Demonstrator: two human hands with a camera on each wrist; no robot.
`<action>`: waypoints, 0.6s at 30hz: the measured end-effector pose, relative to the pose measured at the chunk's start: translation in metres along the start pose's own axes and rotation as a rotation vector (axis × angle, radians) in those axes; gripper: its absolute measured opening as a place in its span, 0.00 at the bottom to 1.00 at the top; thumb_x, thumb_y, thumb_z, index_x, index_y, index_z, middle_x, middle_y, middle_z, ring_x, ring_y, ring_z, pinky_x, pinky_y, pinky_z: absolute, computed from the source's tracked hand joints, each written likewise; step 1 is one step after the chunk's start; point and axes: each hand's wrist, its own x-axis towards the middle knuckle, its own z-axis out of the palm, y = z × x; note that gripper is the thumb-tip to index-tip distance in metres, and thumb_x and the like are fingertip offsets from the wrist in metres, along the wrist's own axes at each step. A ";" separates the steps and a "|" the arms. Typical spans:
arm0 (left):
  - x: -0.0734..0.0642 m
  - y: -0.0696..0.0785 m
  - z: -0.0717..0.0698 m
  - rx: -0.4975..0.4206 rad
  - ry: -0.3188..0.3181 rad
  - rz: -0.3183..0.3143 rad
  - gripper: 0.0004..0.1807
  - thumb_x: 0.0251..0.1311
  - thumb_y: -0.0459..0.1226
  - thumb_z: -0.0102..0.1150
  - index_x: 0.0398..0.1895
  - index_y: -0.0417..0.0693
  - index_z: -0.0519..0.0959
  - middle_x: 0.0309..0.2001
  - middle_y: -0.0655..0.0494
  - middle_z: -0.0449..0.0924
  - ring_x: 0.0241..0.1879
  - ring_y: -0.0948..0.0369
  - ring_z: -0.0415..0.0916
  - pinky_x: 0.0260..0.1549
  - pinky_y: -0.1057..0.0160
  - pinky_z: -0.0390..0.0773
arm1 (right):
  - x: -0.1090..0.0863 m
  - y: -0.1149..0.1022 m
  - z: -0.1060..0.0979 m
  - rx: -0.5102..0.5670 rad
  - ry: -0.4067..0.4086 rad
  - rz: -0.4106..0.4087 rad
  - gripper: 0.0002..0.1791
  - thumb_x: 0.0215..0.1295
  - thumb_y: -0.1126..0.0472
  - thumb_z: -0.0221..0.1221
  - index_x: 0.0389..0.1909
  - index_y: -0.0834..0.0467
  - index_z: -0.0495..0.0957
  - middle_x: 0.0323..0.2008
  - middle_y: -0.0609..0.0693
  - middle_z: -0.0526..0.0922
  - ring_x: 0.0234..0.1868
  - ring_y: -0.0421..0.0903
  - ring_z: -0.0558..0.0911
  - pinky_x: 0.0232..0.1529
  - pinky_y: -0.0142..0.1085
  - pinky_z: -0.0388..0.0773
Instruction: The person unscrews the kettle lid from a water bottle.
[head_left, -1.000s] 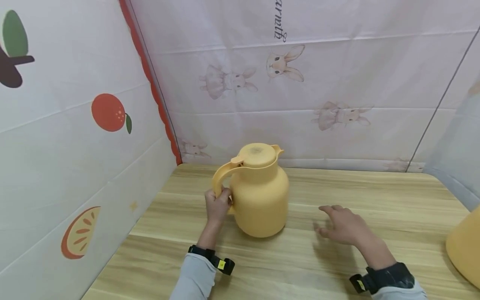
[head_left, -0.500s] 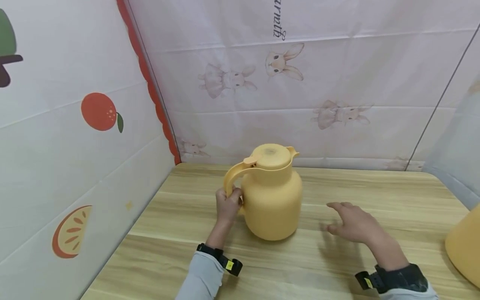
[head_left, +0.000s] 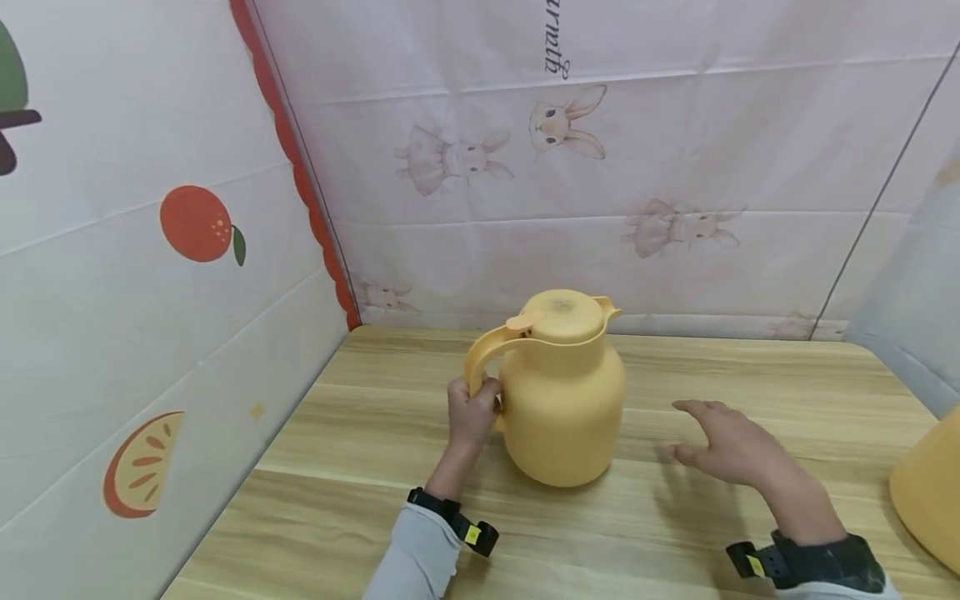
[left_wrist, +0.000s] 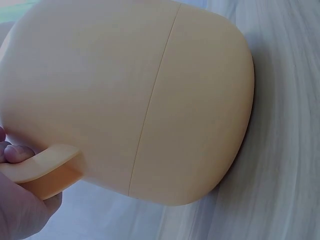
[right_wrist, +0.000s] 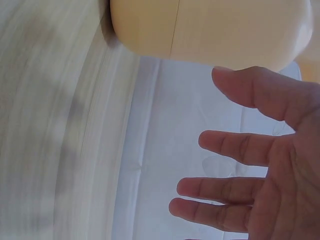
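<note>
A yellow thermos jug (head_left: 564, 408) with a round lid stands upright over the wooden table, its spout pointing right and its handle to the left. My left hand (head_left: 472, 410) grips the lower part of that handle. In the left wrist view, fingers curl round the handle (left_wrist: 50, 162) beside the smooth body of the jug (left_wrist: 165, 90), whose base is close to the tabletop. To the right of the jug, my right hand (head_left: 738, 446) hovers with fingers spread and holds nothing. The right wrist view shows its open palm (right_wrist: 290, 185), the thumb nearest the jug (right_wrist: 210, 30).
At the right edge sits another large yellow object (head_left: 930, 492), partly out of view. The wooden table (head_left: 322, 508) meets a white cloth wall with rabbit prints (head_left: 555, 200) behind and a fruit-print cloth (head_left: 67, 333) on the left.
The jug has moved to the right and slightly nearer, with my left hand on its handle. My right hand has shifted right too, still spread and holding nothing.
</note>
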 end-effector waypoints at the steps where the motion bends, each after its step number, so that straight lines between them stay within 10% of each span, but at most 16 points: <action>1: -0.001 0.001 0.001 0.003 -0.004 0.004 0.20 0.47 0.18 0.43 0.07 0.48 0.62 0.07 0.56 0.60 0.07 0.65 0.56 0.08 0.72 0.58 | 0.000 0.000 0.000 0.001 0.000 0.003 0.39 0.54 0.47 0.64 0.58 0.70 0.67 0.52 0.74 0.69 0.51 0.71 0.69 0.43 0.61 0.68; 18: -0.012 0.022 0.019 0.020 -0.129 0.007 0.19 0.48 0.20 0.42 0.07 0.48 0.62 0.07 0.63 0.59 0.08 0.67 0.56 0.09 0.72 0.58 | -0.006 0.009 -0.012 0.072 0.042 -0.034 0.42 0.54 0.44 0.63 0.59 0.71 0.65 0.53 0.72 0.69 0.52 0.71 0.69 0.45 0.61 0.67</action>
